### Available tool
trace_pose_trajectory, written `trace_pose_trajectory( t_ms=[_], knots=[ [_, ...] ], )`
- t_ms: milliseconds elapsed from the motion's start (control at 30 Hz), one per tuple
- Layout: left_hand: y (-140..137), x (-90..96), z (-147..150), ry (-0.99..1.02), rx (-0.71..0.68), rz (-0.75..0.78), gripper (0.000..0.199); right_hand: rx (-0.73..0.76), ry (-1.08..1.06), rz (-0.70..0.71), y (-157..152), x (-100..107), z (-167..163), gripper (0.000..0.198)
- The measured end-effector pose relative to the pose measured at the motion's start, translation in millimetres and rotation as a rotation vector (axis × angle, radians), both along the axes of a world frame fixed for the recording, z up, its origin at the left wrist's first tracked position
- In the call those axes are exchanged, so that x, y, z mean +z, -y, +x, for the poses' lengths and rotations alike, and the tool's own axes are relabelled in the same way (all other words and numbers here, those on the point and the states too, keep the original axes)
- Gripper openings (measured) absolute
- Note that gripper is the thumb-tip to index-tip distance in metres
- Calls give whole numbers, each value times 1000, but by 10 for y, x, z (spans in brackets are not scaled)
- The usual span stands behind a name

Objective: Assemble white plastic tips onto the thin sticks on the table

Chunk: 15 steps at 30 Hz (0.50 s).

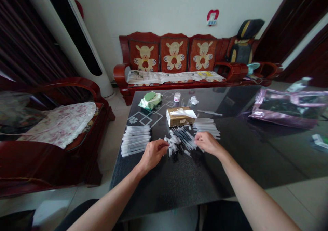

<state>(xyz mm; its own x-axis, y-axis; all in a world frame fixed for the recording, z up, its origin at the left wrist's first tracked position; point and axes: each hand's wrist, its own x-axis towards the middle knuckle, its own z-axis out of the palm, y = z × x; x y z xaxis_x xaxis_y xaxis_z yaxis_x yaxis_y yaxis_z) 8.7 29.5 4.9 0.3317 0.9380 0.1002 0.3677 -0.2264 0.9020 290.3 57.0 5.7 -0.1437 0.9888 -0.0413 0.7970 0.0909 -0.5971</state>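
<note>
My left hand [153, 153] is closed, thumb and fingers pinched together at the left edge of a loose pile of small white and black pen caps [175, 149]. What it holds, if anything, is too small to make out. To its left lies a row of white translucent pen barrels [135, 140]. My right hand [208, 143] is pinched too, beside a bundle of dark pen refills [182, 135] with pale ends. Something whitish shows under its fingers, but I cannot tell whether they grip it. Behind that hand is a second stack of white pen barrels [207, 125].
A gold tissue box [179, 121] stands just behind the refills. Farther back on the dark table [189, 186] are a green wipes pack [150, 100], a small white tub [177, 97] and crumpled tissue [194, 100]. A pink-edged clear bag [284, 121] lies at right.
</note>
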Motion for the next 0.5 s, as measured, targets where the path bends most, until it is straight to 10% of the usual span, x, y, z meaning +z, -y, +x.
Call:
trace_pose_trajectory(
  t_ms=[267, 500],
  knots=[
    [14, -135, 78, 221, -107, -163, 27, 228, -320, -135, 301, 51, -912, 7],
    [-55, -74, -3, 261, 20, -167, 30, 214, -181, -59, 218, 101, -849, 13]
  ],
)
